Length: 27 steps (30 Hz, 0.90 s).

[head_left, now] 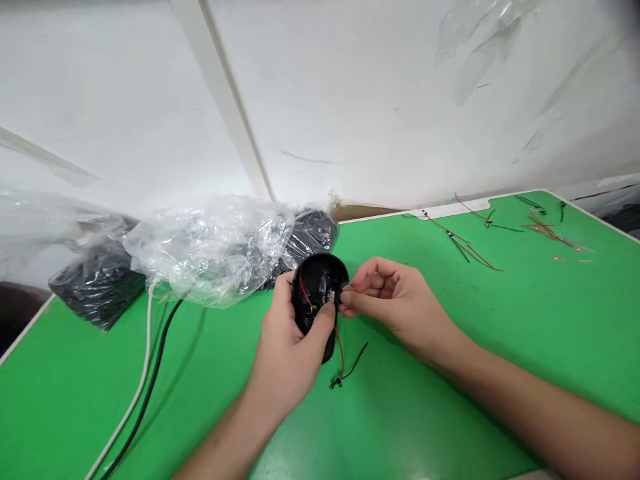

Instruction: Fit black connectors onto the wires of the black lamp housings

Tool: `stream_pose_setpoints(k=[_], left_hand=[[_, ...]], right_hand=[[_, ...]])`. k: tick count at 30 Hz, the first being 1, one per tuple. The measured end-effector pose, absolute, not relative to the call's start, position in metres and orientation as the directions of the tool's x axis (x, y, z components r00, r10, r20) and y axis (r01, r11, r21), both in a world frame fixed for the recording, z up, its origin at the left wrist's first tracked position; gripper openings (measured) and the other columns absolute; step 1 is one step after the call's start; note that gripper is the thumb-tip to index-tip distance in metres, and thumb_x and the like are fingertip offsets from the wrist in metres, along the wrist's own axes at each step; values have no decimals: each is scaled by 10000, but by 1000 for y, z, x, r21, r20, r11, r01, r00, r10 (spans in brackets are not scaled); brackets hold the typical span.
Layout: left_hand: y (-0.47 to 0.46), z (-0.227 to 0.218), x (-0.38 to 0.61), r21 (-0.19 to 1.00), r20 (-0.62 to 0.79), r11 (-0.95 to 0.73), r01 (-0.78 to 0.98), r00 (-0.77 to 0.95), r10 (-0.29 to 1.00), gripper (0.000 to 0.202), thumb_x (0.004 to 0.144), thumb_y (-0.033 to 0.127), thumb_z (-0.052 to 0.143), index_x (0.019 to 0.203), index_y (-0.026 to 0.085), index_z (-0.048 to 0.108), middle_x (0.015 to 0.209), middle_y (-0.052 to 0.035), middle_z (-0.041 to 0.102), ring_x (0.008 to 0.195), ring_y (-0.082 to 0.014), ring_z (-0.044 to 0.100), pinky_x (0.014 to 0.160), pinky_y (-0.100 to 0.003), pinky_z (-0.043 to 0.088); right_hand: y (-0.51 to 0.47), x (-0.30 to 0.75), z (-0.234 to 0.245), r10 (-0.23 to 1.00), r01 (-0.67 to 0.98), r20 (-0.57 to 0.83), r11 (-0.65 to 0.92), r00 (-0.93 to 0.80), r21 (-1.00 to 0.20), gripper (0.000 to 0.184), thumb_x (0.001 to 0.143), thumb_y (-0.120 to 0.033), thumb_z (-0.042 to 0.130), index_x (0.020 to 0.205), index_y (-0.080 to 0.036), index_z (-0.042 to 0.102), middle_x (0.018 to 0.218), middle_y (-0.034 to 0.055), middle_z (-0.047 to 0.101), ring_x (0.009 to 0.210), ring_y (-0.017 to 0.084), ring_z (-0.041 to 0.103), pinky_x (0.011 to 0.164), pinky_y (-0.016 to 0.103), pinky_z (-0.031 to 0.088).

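A black rounded plastic shell [316, 270], hollow side up, is held over the green table by my left hand [295, 340]. The left fingers wrap its left side and the thumb presses inside it. Within the shell lie a red wire [303, 287] and a small pale part [332, 296]. Another wire hangs from its lower right, with a small black component [336, 383] at the end beside a short black wire. At the shell's right edge, my right hand [395, 297] is closed in a pinch. What its fingertips hold is too small to make out.
Clear plastic bags [210, 247] with black parts lie at the back left. A white cable [145, 367] and a black cable [156, 363] run toward the front left. Several thin wires with small components [451, 235] are scattered at the back right. A white wall [350, 100] stands behind the table.
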<state>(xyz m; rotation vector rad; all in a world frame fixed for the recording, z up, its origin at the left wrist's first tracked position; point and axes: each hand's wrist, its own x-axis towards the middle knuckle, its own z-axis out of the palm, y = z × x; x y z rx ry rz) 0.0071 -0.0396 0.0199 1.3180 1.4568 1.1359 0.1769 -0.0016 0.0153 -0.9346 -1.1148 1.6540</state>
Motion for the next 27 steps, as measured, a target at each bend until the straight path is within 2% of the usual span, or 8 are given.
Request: stream_pose_setpoints(k=[4, 13, 19, 23, 27], left_hand=[[-42, 20, 7, 964, 14, 8, 265, -80, 997, 316, 928, 380, 666, 1160, 238, 507, 960, 6, 628, 777, -126, 564, 704, -225, 454], [-46, 20, 7, 969, -7, 24, 247, -69, 998, 328, 928, 406, 660, 1166, 247, 498, 867, 13, 590, 712, -132, 525, 658, -233, 443], [-45, 19, 7, 980, -34, 45, 195, -60, 998, 355, 916, 409, 676, 1184, 246, 511, 897, 6, 599, 764, -145, 541, 664, -242, 460], [-43, 23, 9, 992, -64, 67, 103, -33, 997, 392, 900, 386, 700, 1192, 232, 490, 981, -2, 626, 825, -145, 577, 709, -249, 496], [-38, 27, 8, 992, -98, 105, 66, -100, 990, 423, 799, 355, 792, 1058, 184, 505, 899, -11, 633, 803, -156, 580, 696, -257, 492]], right_hand=[[-4, 178, 15, 951, -221, -68, -139, -301, -965, 352, 715, -327, 896, 818, -162, 602, 780, 39, 699, 691, 153, 687, 697, 284, 583], [-2, 177, 19, 946, -208, -64, -136, -319, -969, 361, 707, -344, 901, 787, -167, 596, 750, 33, 685, 668, 150, 679, 675, 276, 572], [-2, 178, 20, 941, -210, -69, -145, -331, -967, 339, 696, -281, 905, 782, -159, 602, 724, 26, 684, 651, 132, 674, 660, 240, 565], [-3, 179, 20, 947, -194, -105, -169, -303, -966, 363, 687, -274, 908, 876, -156, 622, 734, 29, 702, 639, 148, 689, 595, 229, 567], [-4, 181, 19, 936, -193, -157, -225, -316, -955, 424, 723, -312, 888, 1014, -161, 619, 803, 48, 733, 583, 148, 677, 451, 190, 498]])
